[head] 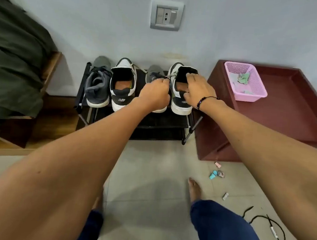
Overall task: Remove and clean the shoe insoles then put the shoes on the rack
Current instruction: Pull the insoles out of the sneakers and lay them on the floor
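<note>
A black shoe rack stands against the wall with several shoes on its top shelf. From the left: a grey sneaker, a white and black sneaker with a brown insole showing, a second grey sneaker mostly hidden, and a second white and black sneaker. My left hand is curled and pinches the laces beside the right white sneaker. My right hand grips that sneaker's collar and tongue, fingers over its opening.
A maroon low table at the right carries a pink basket with cloths. A wooden bed edge with dark bedding is at the left. Small items and a black cord lie on the tiled floor. My bare foot is below the rack.
</note>
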`<action>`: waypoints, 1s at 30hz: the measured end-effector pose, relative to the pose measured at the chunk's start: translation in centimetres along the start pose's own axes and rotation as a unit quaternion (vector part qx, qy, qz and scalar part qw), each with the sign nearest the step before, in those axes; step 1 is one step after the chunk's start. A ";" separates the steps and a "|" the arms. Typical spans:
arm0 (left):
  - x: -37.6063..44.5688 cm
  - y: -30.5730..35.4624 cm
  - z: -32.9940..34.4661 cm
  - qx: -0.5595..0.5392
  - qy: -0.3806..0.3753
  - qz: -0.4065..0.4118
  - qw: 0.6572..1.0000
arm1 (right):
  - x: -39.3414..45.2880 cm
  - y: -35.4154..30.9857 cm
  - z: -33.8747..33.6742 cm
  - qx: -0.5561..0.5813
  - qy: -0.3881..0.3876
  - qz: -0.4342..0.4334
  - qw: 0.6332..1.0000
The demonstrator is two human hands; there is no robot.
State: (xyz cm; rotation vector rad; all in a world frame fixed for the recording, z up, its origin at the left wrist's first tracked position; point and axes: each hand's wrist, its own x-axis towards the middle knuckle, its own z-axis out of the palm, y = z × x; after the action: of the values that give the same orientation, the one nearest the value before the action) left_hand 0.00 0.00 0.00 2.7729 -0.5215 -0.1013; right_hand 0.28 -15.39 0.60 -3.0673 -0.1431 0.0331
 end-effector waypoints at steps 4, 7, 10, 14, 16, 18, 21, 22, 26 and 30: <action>4.0 -2.1 3.1 0.022 -0.096 -0.052 0.994 | 3.7 0.8 2.3 -0.037 -0.102 -0.003 0.994; 6.3 -3.8 4.9 0.026 -0.154 -0.057 0.986 | 5.8 1.3 3.6 -0.054 -0.183 -0.001 0.982; 7.7 -5.2 6.4 0.040 -0.170 -0.035 0.984 | 7.3 1.5 5.3 -0.043 -0.214 0.002 0.976; 8.7 -5.3 7.5 0.056 -0.169 -0.009 0.984 | 7.5 1.8 6.1 -0.031 -0.184 0.000 0.982; 8.7 -4.9 7.1 0.080 -0.174 -0.002 0.982 | 6.9 2.0 5.6 -0.034 -0.160 -0.004 0.987; 7.8 -3.7 6.1 0.103 -0.168 0.011 0.980 | 5.4 2.3 4.5 -0.040 -0.144 -0.007 0.989; 6.1 -1.7 4.1 0.133 -0.146 0.022 0.980 | 3.6 2.4 2.5 -0.057 -0.140 -0.011 0.988; 5.0 -0.8 3.0 0.138 -0.141 0.026 0.980 | 2.5 2.2 1.5 -0.062 -0.142 -0.013 0.988; 0.2 2.6 -1.0 0.116 -0.161 0.025 0.980 | -3.1 1.2 -2.5 -0.050 -0.140 -0.031 0.988; -6.5 5.6 -3.1 0.112 -0.211 0.032 0.971 | -11.0 0.4 -5.3 -0.017 -0.162 -0.027 0.986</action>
State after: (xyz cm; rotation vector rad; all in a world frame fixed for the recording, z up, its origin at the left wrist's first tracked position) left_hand -7.56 -1.73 4.78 2.9554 -0.7661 -0.6679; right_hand -10.54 -17.16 6.05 -3.0638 -0.2446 0.5337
